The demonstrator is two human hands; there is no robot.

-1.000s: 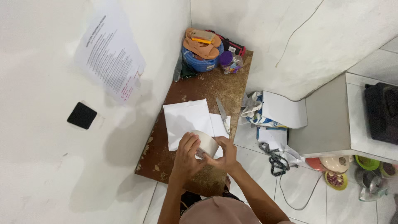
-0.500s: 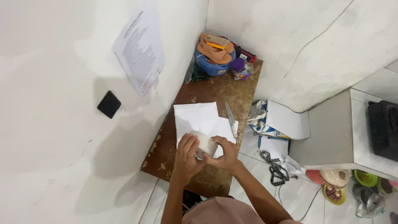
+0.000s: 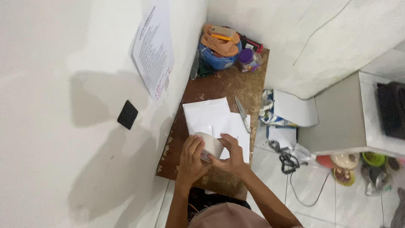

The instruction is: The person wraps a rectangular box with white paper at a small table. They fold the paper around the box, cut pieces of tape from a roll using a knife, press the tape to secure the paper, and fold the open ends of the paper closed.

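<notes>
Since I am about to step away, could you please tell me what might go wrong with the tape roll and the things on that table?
The knife lies bare beside the white paper, near the right hand; a reach could meet its blade. Both hands hold the tape roll over the paper, so loose tape might stick to it.

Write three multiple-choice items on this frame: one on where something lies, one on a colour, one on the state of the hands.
1. Where does the knife lie?
A. on the floor tiles
B. on the brown table, at the right edge of the white paper
C. inside the blue tub

2. What colour is the roll of tape?
A. off-white
B. red
C. black

3. How is the roll held?
A. left hand only
B. it lies untouched
C. both hands grip it

Answers: 1 B, the blade rests on the brown table beside the white paper. 2 A, the roll is pale cream. 3 C, the left hand and right hand close on it from either side.
</notes>
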